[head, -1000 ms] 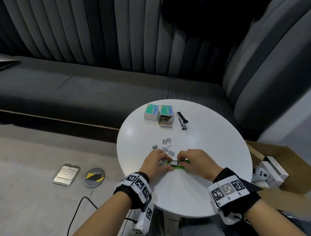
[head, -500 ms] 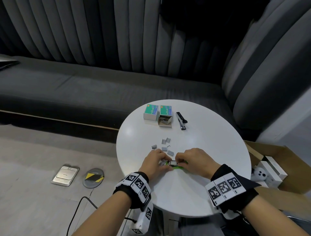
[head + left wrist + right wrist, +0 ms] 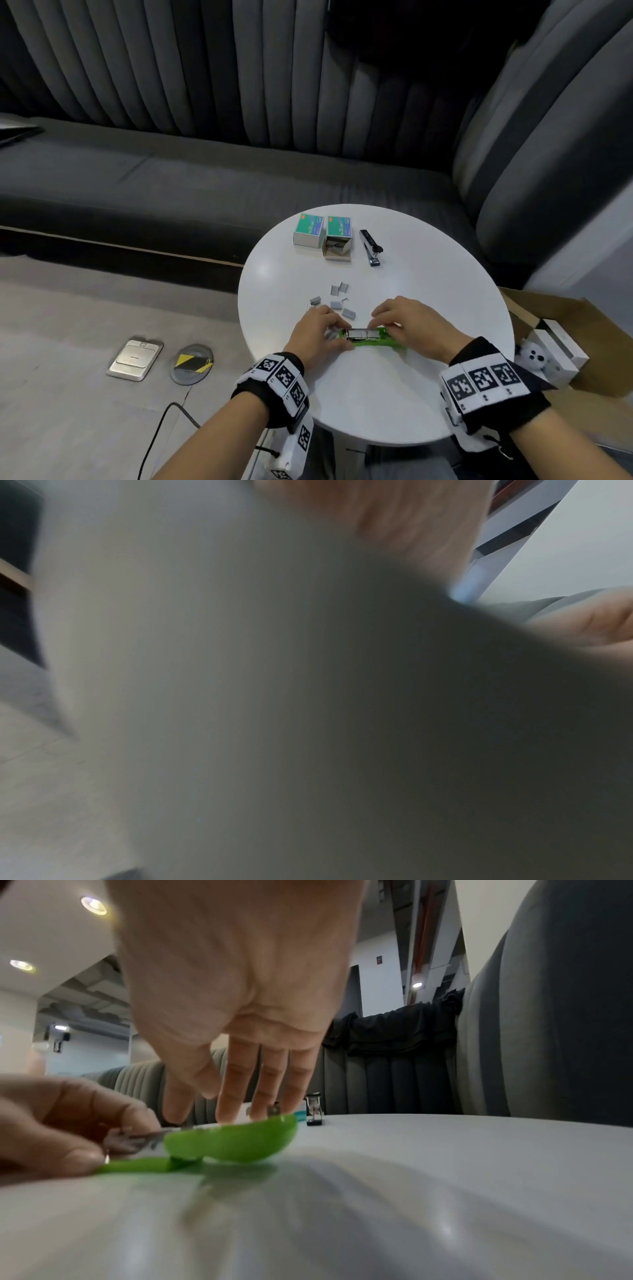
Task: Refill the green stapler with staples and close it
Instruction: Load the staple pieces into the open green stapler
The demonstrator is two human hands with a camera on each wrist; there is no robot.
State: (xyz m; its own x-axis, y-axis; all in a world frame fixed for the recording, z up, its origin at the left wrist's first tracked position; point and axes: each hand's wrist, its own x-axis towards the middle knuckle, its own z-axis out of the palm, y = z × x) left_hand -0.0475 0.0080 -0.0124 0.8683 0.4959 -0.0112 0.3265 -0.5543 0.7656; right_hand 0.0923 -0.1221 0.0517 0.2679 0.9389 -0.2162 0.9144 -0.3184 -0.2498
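The green stapler (image 3: pixel 368 337) lies open on the round white table (image 3: pixel 394 394), near its front edge, with the metal magazine (image 3: pixel 359 334) showing. My left hand (image 3: pixel 322 329) pinches the stapler's left metal end with curled fingers. My right hand (image 3: pixel 400 323) reaches over the right part, its fingers nearly straight, tips touching the stapler's top. In the right wrist view the green stapler (image 3: pixel 232 1139) sits under my right hand's fingers (image 3: pixel 240 1091), and the left hand (image 3: pixel 61 1123) holds the metal front. The left wrist view is a blur of table surface.
Loose staple strips (image 3: pixel 339 298) lie just beyond my hands. Farther back stand a closed staple box (image 3: pixel 308 230), an open one (image 3: pixel 338 241) and a black stapler (image 3: pixel 370 246). A cardboard box (image 3: pixel 565 329) sits right of the table, a grey sofa (image 3: pixel 171 192) behind it.
My right hand has drawn slightly to the right, uncovering more of the magazine and green body. The left hand and the stapler have stayed in place.
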